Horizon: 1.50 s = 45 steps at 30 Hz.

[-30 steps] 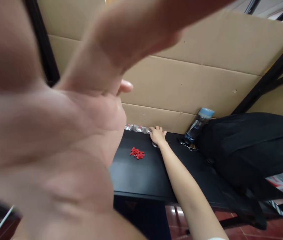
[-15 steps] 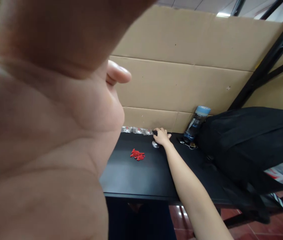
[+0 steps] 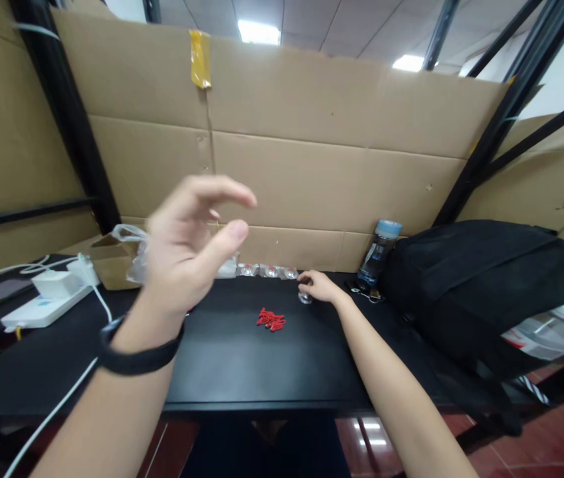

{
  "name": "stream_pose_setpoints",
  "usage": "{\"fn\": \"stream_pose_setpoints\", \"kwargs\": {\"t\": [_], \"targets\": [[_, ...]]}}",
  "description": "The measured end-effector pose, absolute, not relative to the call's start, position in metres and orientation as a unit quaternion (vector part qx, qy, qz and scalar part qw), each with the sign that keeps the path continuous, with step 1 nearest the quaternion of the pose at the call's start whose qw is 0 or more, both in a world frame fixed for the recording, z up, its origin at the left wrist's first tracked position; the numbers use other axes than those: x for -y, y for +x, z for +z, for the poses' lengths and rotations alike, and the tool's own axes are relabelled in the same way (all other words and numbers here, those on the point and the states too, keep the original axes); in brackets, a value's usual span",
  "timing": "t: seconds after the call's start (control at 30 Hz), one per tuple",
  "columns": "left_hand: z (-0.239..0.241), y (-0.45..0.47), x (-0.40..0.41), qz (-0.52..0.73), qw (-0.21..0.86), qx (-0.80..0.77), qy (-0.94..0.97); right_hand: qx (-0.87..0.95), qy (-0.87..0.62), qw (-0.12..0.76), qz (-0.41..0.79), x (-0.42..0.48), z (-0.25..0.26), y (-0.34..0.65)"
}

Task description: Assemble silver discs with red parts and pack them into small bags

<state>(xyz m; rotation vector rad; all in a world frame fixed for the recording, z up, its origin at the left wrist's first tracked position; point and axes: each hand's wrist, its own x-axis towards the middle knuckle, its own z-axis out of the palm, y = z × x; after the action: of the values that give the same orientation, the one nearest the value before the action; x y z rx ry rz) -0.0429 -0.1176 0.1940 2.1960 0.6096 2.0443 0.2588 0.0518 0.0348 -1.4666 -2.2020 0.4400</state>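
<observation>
The fingers of the right hand [image 3: 315, 287] are bent over a small clear round piece [image 3: 305, 299] on the black table [image 3: 262, 375]; whether they grip it or only touch it, I cannot tell. The left hand [image 3: 189, 249] is raised in the air, a little blurred, with thumb and forefinger well apart and nothing between them.

Just to the left of the right hand, three clear wrapped pieces [image 3: 270, 271] lie in a row along the foot of the cardboard wall [image 3: 291, 176]. As I judge, these three are already placed, while the round piece is not in line with them. The left hand may hide more of the row. Nearer to the person, a heap of small red pieces [image 3: 271, 319] lies loose, not yet arranged, it seems.

Farther right stand a blue-capped bottle [image 3: 374, 257] and a black backpack [image 3: 471, 285].
</observation>
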Motion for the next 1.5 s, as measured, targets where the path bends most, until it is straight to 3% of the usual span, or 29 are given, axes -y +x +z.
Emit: {"fn": "stream_pose_setpoints", "kwargs": {"t": [0.2,0.3,0.4,1.03,1.5], "targets": [[0.073,-0.042,-0.020,0.354,0.160,-0.400,0.830,0.808,-0.503,0.253,0.174,-0.046,0.018,0.260],[0.015,-0.043,-0.048,0.294,0.145,-0.432,0.840,0.833,-0.486,0.225,0.140,-0.043,0.014,0.264],[-0.009,-0.044,-0.048,0.264,0.103,-0.470,0.836,0.836,-0.488,0.207,0.142,-0.040,0.015,0.268],[0.008,-0.032,-0.018,0.210,0.131,-0.375,0.893,0.820,-0.508,0.205,0.165,-0.036,0.023,0.273],[0.014,-0.035,-0.018,0.190,0.120,-0.410,0.884,0.822,-0.512,0.192,0.159,-0.033,0.029,0.273]]}}
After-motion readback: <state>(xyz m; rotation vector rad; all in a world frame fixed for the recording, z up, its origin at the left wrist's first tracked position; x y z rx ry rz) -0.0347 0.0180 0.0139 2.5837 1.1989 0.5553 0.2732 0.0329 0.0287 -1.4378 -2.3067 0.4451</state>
